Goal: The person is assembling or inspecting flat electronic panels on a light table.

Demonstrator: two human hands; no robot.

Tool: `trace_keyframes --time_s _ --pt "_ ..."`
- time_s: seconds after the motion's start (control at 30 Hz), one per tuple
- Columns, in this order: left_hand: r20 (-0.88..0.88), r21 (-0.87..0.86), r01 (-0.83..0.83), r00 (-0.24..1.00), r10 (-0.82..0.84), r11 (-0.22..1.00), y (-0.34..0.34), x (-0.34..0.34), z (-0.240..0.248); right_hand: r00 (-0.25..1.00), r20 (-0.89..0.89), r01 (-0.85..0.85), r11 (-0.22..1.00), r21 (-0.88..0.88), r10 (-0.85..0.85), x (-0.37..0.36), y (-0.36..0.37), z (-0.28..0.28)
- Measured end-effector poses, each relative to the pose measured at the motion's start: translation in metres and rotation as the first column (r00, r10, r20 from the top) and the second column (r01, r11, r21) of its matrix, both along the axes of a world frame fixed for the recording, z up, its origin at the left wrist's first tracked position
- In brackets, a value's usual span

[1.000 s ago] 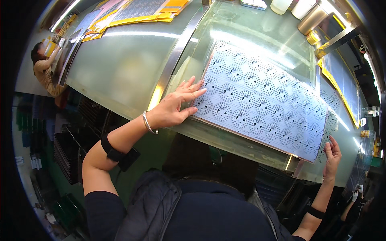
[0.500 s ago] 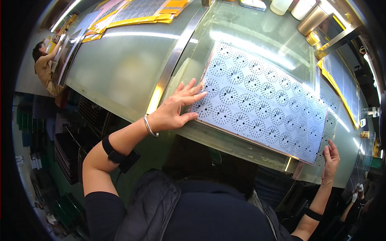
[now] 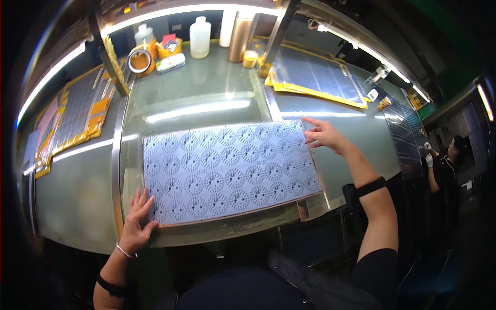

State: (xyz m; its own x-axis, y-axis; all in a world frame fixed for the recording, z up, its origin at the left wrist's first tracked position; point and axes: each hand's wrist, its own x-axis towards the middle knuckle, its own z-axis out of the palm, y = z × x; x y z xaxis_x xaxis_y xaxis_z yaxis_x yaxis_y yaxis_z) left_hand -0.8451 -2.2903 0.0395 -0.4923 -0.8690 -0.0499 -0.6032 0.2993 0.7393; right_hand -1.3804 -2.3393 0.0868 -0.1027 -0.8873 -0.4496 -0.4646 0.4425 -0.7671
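A pale rectangular panel (image 3: 222,174) printed with rows of dark ring patterns lies flat on a glass-topped table, with a thin copper-coloured edge showing along its near side. At its near left corner, my left hand (image 3: 135,223) rests with fingers spread against the edge; a silver bangle circles the wrist. My right hand (image 3: 324,136) reaches to the far right corner, fingers stretched out and apart, their tips touching the panel's edge. Both hands appear to hold nothing. Whether a clear film lies over the panel cannot be made out.
Metal strips (image 3: 118,155) divide the glass table (image 3: 77,206). Yellow-edged film sheets lie at left (image 3: 77,116) and right (image 3: 318,77). Behind stand a tape roll (image 3: 139,62), a white bottle (image 3: 200,39), a copper-coloured flask (image 3: 242,36) and a yellow jar (image 3: 250,59). Another person (image 3: 447,165) works at far right.
My view has turned right, so the panel appears squarer. My right hand has gone from the near right corner, where it pinched a patterned film edge, to the far right corner. My left hand stays at the left edge.
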Motion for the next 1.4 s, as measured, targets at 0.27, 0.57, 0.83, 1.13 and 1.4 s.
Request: trace_keyframes --time_s 0.27,0.57,0.83,1.13,1.4 --pt "0.012 0.015 -0.009 1.000 0.009 1.000 0.007 -0.004 0.005 0.709 -0.705 -0.248 0.933 -0.259 -0.007 -0.003 -0.009 -0.043" --pt "0.024 -0.002 -0.012 1.000 0.012 1.000 0.007 -0.004 0.006 0.746 -0.666 -0.203 0.950 -0.237 -0.006 -0.002 -0.015 -0.046" --pt "0.015 0.010 -0.019 1.000 0.019 1.000 0.007 -0.005 0.006 0.782 -0.622 -0.177 0.972 -0.153 0.045 -0.010 -0.023 -0.046" --pt "0.022 0.007 0.002 1.000 -0.002 1.000 0.005 -0.006 0.003 0.795 -0.589 -0.164 0.986 0.021 0.145 -0.018 -0.023 -0.032" --pt "0.267 -0.190 -0.022 0.961 0.073 0.982 0.022 0.000 0.003 0.490 -0.819 -0.347 0.929 0.130 0.297 0.005 -0.015 -0.018"
